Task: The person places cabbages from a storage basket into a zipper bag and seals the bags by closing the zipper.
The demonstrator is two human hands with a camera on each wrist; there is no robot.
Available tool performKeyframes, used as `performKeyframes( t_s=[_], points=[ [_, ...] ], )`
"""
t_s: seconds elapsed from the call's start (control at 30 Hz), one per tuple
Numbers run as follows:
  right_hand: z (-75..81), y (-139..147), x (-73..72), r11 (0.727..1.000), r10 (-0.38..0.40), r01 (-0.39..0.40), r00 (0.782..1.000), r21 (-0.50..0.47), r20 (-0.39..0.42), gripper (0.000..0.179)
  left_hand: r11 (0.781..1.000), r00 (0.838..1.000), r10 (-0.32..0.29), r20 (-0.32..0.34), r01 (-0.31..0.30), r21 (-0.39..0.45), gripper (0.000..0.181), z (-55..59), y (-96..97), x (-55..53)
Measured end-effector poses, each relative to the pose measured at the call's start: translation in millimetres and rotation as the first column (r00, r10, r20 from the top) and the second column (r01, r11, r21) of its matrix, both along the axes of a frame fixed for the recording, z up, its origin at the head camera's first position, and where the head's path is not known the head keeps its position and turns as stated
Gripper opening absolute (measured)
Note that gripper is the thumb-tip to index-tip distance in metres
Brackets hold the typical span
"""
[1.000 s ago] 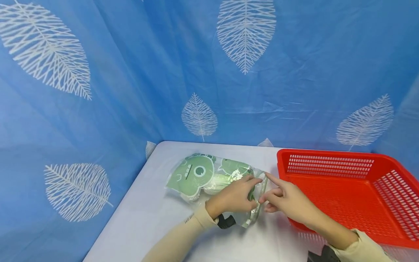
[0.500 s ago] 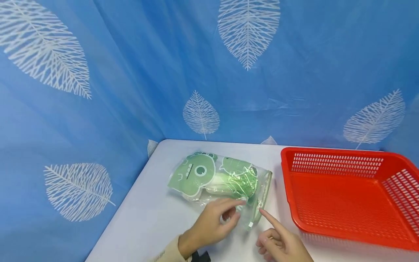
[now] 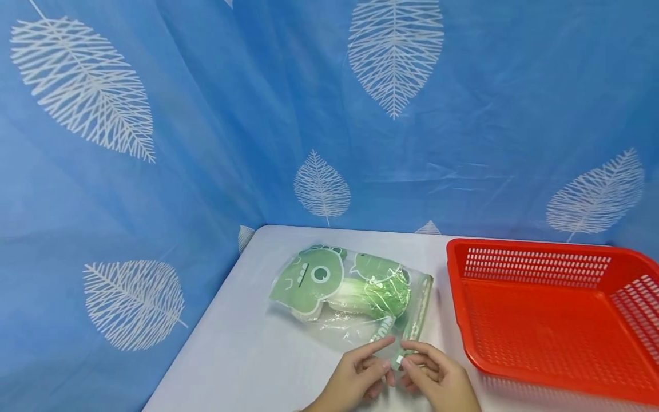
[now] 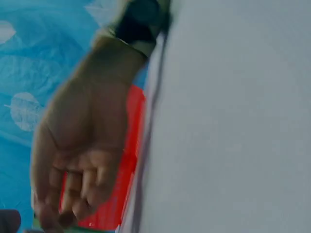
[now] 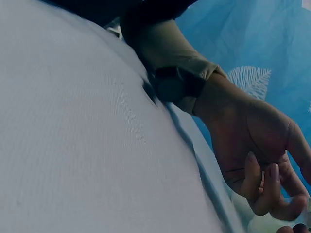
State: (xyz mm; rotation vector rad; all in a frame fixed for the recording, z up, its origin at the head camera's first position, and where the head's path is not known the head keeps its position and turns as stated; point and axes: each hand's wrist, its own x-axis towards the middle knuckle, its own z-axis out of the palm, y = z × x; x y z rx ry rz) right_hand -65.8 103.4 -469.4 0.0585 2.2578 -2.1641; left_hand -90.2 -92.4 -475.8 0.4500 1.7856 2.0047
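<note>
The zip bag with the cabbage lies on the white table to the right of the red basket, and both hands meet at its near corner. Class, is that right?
Not quite: in the head view the zip bag lies left of the red basket, not right. The rest holds: it lies on the white table, and the left hand and right hand meet at its near corner.

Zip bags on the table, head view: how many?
1. A clear zip bag with green cartoon prints, holding a leafy vegetable, lies left of the red basket. Both hands pinch its near corner. None visible in the basket.
</note>
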Motion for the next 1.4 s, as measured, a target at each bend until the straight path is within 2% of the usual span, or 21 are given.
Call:
performKeyframes(
  t_s=[0.07,0.13,0.2,0.3,0.53,0.77,0.97,1.2,1.4],
  points=[
    [-2.6,0,-0.9,1.000,-0.008,0.008,1.000,-0.010,0.021,0.033,0.999,0.998,0.028,0.059,-0.030,0.021,0.046,-1.6,6.0,1.4],
    [-5.1,1,-1.1,1.000,-0.013,0.014,1.000,-0.015,0.028,0.032,0.998,0.995,0.059,0.085,-0.062,0.025,0.045,-3.4,11.6,3.0],
    [-7.0,0,-0.7,1.000,-0.017,0.018,1.000,-0.017,0.021,0.030,0.995,0.992,0.098,0.078,-0.100,0.025,0.042,-5.2,15.7,4.7],
    [-8.6,-2,1.0,1.000,-0.020,0.020,1.000,-0.015,0.013,0.030,0.990,0.990,0.140,0.029,-0.140,0.026,0.038,-7.7,17.2,6.2],
    [-9.7,-5,4.0,0.998,-0.062,0.061,0.998,-0.009,-0.018,0.024,0.995,0.995,0.094,-0.041,-0.092,0.035,0.038,-8.8,14.5,3.8],
    [-8.5,-5,3.5,0.999,-0.046,0.046,0.999,0.014,0.007,0.022,0.994,0.993,0.112,-0.041,-0.111,0.017,0.040,-7.2,13.3,5.3],
    [-8.8,-6,5.5,0.998,-0.044,0.045,0.998,0.041,-0.034,0.018,0.994,0.993,0.109,-0.043,-0.111,-0.022,0.043,-7.4,11.4,6.1],
    [-3.8,-8,8.0,0.994,-0.091,0.091,0.996,0.057,0.006,0.018,0.991,0.992,0.127,-0.019,-0.128,-0.036,0.043,-6.0,12.2,8.2],
    [-5.0,-8,-0.4,0.976,-0.162,0.159,0.987,0.152,0.009,0.016,0.987,0.988,0.147,-0.039,-0.149,-0.061,0.042,-5.0,13.3,7.8]
  ],
)
